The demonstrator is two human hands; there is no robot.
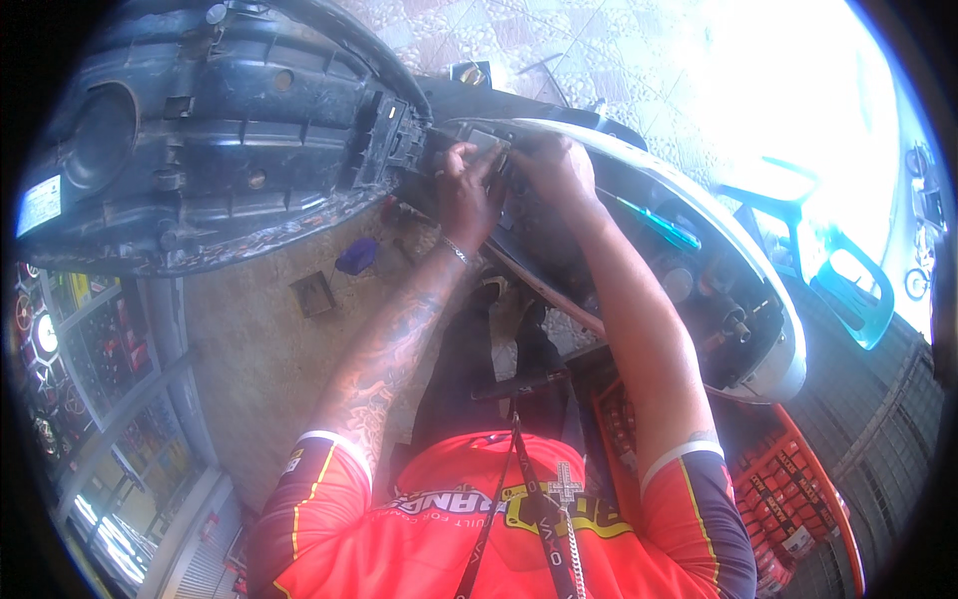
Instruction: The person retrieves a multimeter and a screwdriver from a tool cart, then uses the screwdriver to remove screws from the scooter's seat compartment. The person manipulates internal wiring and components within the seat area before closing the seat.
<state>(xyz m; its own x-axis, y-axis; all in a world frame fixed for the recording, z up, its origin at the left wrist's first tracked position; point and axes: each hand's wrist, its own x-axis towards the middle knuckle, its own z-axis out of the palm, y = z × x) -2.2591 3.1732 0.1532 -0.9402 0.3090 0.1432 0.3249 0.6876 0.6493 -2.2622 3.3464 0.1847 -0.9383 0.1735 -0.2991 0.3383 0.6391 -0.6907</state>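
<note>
The raised black seat (220, 130) of a scooter fills the upper left, underside showing. At its hinge, my left hand (469, 185), with a bracelet at the wrist, has bent fingers on a small metal plate (491, 142). Just right of it, my right hand (561, 175) is closed at the same spot; what its fingertips hold is hidden. Below both hands lies the open under-seat bay with a white rim (783, 329). A teal-handled screwdriver (671, 232) lies along the bay, right of my right forearm.
A teal plastic chair (848, 299) stands at the right. A red crate (808, 479) of packages is at the lower right. On the floor (230, 339) lie a purple cloth (356, 258) and a small dark box (312, 295). Glass display shelving (100, 349) lines the left.
</note>
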